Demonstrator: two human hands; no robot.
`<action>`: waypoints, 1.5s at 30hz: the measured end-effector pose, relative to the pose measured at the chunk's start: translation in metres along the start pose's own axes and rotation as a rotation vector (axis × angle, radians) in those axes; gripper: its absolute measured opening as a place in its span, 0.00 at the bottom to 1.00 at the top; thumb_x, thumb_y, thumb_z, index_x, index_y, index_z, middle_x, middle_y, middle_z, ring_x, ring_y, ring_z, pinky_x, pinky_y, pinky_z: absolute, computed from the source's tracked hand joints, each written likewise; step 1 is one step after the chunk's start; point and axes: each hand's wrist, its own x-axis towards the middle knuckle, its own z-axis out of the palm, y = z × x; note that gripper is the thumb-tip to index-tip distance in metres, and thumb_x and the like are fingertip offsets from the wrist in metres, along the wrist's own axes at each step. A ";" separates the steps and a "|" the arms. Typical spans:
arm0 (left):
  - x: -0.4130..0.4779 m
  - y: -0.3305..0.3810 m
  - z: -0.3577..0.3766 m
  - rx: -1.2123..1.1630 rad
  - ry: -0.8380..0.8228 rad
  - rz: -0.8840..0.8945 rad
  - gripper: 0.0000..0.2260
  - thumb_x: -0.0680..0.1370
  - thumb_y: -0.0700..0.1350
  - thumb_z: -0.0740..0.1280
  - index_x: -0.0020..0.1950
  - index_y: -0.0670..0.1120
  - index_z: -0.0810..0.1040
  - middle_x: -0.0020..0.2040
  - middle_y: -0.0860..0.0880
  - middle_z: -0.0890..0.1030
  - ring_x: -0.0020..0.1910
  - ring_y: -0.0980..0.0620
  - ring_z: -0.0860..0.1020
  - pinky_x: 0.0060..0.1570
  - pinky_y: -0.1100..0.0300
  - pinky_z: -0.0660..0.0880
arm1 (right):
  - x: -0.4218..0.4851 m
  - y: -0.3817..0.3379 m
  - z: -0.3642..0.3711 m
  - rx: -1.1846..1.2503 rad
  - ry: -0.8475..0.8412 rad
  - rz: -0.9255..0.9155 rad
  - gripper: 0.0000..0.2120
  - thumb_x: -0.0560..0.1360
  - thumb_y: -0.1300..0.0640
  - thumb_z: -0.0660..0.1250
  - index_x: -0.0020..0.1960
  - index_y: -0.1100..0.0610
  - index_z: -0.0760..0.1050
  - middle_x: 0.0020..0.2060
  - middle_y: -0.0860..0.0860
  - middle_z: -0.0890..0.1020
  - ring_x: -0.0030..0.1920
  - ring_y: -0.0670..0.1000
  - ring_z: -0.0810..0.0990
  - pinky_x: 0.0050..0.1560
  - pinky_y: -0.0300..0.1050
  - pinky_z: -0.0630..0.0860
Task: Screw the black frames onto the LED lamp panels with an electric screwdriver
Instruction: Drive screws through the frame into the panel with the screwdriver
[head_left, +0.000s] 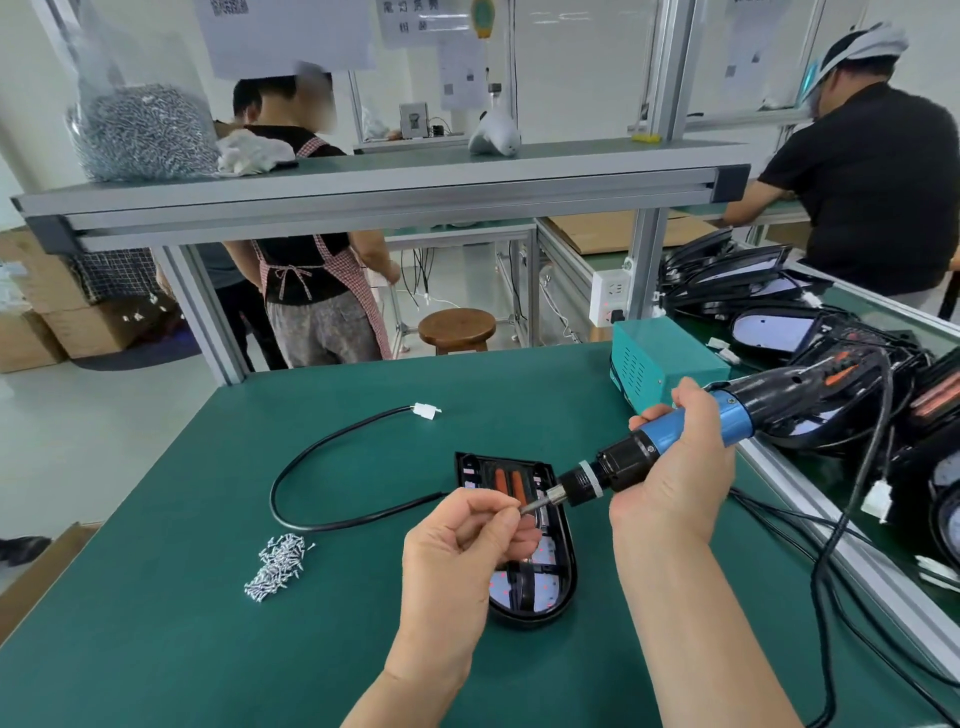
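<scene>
Here, the right hand wraps the electric screwdriver; the left hand, fingers curled, pinches its bit above the LED lamp panel.

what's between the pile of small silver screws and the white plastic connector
In the head view, the black cable crosses just past the screws, then bare green mat up to the connector.

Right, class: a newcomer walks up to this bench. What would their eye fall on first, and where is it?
The blue-and-black electric screwdriver at centre right, gripped by the right hand, while the left hand pinches the tip of its bit over the black-framed lamp panel on the green table. Next, the glinting pile of loose screws left of the panel, and the big bag of screws on the shelf, upper left.
</scene>
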 end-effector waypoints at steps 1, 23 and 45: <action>0.000 0.000 0.000 -0.012 -0.010 -0.009 0.13 0.78 0.31 0.68 0.42 0.47 0.85 0.40 0.41 0.86 0.41 0.45 0.86 0.41 0.63 0.80 | 0.001 0.000 0.000 0.002 0.000 0.001 0.08 0.75 0.54 0.72 0.50 0.53 0.73 0.29 0.47 0.77 0.29 0.46 0.77 0.31 0.36 0.76; 0.037 -0.037 -0.010 0.736 0.015 -0.367 0.27 0.69 0.60 0.77 0.56 0.45 0.70 0.50 0.50 0.80 0.51 0.48 0.79 0.55 0.48 0.78 | 0.030 0.023 -0.012 -0.272 -0.294 -0.265 0.07 0.71 0.56 0.72 0.43 0.54 0.73 0.27 0.50 0.75 0.27 0.50 0.73 0.31 0.40 0.73; 0.036 -0.045 -0.009 0.696 0.072 -0.335 0.24 0.69 0.58 0.76 0.53 0.47 0.70 0.48 0.50 0.81 0.48 0.49 0.79 0.53 0.47 0.79 | 0.015 0.043 -0.014 -0.368 -0.503 -0.228 0.07 0.70 0.57 0.72 0.48 0.55 0.80 0.30 0.51 0.76 0.28 0.49 0.73 0.32 0.37 0.74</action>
